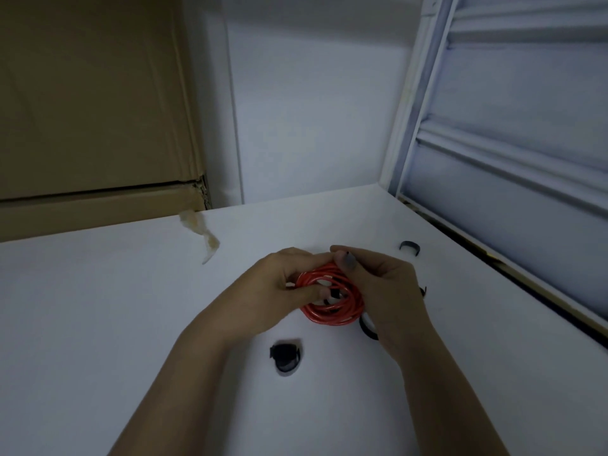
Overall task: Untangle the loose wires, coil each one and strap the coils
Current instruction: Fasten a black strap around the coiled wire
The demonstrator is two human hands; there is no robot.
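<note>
The head view looks down on a white bench (98,324) with both forearms reaching in from the bottom edge. The two hands meet near the middle of the bench over a red coil (332,297) of wire, wound in several loops and held just above or on the surface; which of the two is hard to tell. The left hand (279,287) curls round the coil's left side, thumb and fingers closed on the loops. The right hand (385,284) closes on the coil's top and right side, its thumb and forefinger pinching at the upper loops beside the left fingertips. A small dark piece shows inside the coil, too blurred to name.

A black strap (285,357), rolled into a ring, lies on the bench just in front of the hands. A second strap (367,329) lies partly hidden under the right wrist. A third strap (410,247), curved open, sits apart toward the back right. A cardboard box (92,110) stands at the back left, with a scrap of tape (204,238) trailing onto the bench. A shutter (513,126) runs along the right.
</note>
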